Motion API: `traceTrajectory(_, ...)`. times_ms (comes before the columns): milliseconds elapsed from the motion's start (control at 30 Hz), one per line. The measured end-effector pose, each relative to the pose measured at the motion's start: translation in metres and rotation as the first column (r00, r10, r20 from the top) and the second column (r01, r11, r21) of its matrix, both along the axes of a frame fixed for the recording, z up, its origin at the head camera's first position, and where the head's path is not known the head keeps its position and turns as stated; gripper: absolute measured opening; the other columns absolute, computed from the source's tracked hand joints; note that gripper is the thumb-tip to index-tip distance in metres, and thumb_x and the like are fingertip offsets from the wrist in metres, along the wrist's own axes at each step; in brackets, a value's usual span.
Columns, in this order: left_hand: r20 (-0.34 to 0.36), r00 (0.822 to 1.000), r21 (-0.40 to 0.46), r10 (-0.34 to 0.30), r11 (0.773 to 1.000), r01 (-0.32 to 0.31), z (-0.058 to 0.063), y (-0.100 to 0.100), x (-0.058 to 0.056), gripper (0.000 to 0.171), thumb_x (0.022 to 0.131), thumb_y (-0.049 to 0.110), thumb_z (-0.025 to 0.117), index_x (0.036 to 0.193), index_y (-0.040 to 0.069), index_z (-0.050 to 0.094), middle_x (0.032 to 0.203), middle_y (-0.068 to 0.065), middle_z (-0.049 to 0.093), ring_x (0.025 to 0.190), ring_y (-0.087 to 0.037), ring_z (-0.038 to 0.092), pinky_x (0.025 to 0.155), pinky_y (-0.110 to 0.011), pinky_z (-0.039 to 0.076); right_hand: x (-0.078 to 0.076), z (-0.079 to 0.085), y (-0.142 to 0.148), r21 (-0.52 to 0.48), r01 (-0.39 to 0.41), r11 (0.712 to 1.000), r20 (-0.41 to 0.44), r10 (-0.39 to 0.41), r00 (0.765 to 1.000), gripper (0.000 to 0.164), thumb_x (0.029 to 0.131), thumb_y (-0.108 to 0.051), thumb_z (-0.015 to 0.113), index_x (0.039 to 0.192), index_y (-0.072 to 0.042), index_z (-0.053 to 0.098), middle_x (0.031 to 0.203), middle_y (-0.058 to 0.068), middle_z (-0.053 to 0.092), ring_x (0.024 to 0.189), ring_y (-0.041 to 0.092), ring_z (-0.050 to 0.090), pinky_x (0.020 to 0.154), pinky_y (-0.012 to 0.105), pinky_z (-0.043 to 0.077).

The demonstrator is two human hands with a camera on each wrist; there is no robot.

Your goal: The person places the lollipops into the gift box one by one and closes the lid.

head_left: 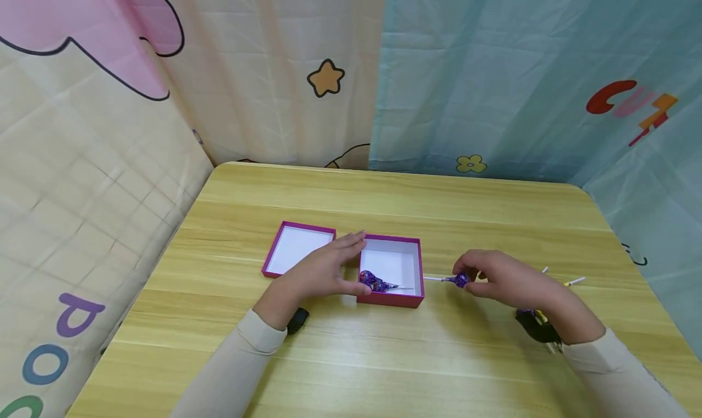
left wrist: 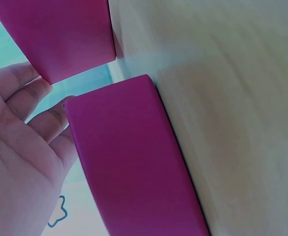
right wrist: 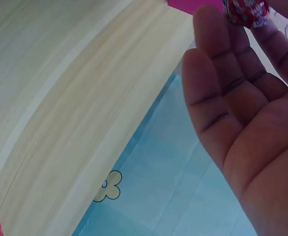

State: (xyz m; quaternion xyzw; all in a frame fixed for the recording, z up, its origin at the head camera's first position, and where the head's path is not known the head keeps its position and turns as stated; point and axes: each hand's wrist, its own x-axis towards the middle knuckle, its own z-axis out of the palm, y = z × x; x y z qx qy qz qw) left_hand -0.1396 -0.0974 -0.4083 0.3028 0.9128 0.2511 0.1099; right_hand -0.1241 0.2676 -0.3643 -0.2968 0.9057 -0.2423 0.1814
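Observation:
My left hand (head_left: 323,269) holds a magenta box (head_left: 390,300) with a white inside at its left side, thumb near the front corner and fingers toward the back one. Inside the box lie purple-wrapped lollipops (head_left: 378,282), sticks toward the right. Beyond the box's right wall, my right hand (head_left: 501,276) pinches another lollipop (head_left: 460,279) by its wrapped head, its white stick aimed left at the box. In the right wrist view that lollipop's wrapper (right wrist: 247,11) looks red and silvery between the fingertips. The left wrist view shows fingers (left wrist: 48,123) against the magenta walls.
The box's matching lid (head_left: 298,247) lies white side up to the left. A dark holder (head_left: 534,328) with several lollipops sits partly under my right forearm. A small black object (head_left: 298,320) is beside my left wrist. Curtains (head_left: 471,77) hang behind the wooden table (head_left: 439,369).

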Motion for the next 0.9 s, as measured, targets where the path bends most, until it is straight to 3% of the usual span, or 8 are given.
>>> traceTrajectory(300, -0.001, 1.000, -0.001, -0.005, 1.000, 0.005, 0.000, 0.001, 0.000, 0.103, 0.077, 0.068, 0.072, 0.155, 0.012, 0.035, 0.164, 0.006, 0.021, 0.150, -0.018, 0.018, 0.117, -0.043, 0.024, 0.000, 0.007, -0.001, -0.087, 0.035, 0.996, -0.040, -0.038, 0.998, 0.019, 0.093, -0.010, 0.070, 0.110, -0.015, 0.065, 0.097, -0.010, 0.063, 0.087, 0.010, 0.060, 0.076, 0.027, 0.055)
traceTrajectory(633, 0.004, 1.000, 0.010, -0.008, 1.000, 0.008, -0.003, 0.000, 0.001, 0.103, 0.077, 0.069, 0.072, 0.155, 0.012, 0.036, 0.164, 0.008, 0.020, 0.149, -0.018, 0.019, 0.117, -0.042, 0.024, -0.005, 0.005, -0.017, -0.193, 0.027, 0.981, -0.085, -0.045, 0.995, 0.018, 0.095, -0.010, 0.068, 0.109, -0.020, 0.063, 0.104, -0.010, 0.063, 0.096, 0.009, 0.064, 0.084, 0.039, 0.057)
traceTrajectory(900, -0.004, 1.000, 0.011, -0.012, 1.000, 0.012, -0.002, -0.001, 0.000, 0.104, 0.076, 0.071, 0.070, 0.155, 0.012, 0.035, 0.164, 0.006, 0.020, 0.150, -0.018, 0.018, 0.118, -0.043, 0.023, -0.013, 0.003, -0.033, -0.276, 0.007, 0.961, -0.110, -0.039, 0.993, 0.016, 0.096, -0.009, 0.067, 0.110, -0.017, 0.064, 0.104, -0.008, 0.064, 0.094, 0.011, 0.064, 0.082, 0.032, 0.056)
